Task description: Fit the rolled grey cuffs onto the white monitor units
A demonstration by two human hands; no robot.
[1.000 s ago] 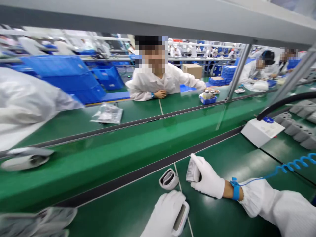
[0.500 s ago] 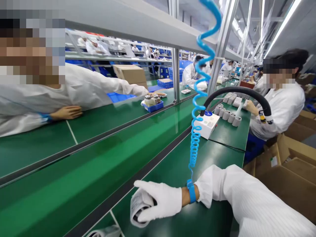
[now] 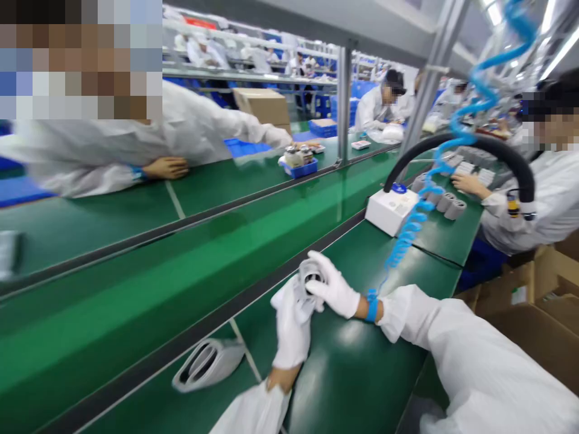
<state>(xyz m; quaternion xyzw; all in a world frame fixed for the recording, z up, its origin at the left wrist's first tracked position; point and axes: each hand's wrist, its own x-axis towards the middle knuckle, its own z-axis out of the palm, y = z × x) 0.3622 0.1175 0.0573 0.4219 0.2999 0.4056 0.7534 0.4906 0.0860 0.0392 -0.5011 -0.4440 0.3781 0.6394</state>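
A rolled grey cuff (image 3: 311, 269), like a blood pressure cuff, is held up over the green bench between my two white-gloved hands. My right hand (image 3: 337, 290) grips its right side, with the thumb near the open end and a blue strap around the wrist. From below, my left hand (image 3: 292, 328) closes around the cuff's lower left part; motion blur softens its fingers. Another grey cuff (image 3: 210, 364) lies on its side on the bench, to the left of my left hand.
A white box (image 3: 391, 211) with a black bendable hose (image 3: 470, 141) stands ahead. A coiled blue cord (image 3: 411, 226) runs down to my right wrist. Several grey cuffs (image 3: 452, 206) stand near a co-worker at right. Across the green belt (image 3: 190, 265), another person leans near a blue tray (image 3: 301, 169).
My left hand has come into view and taken hold of the cuff, which only my right hand held before. The view has shifted, showing more of the cuff lying on the bench.
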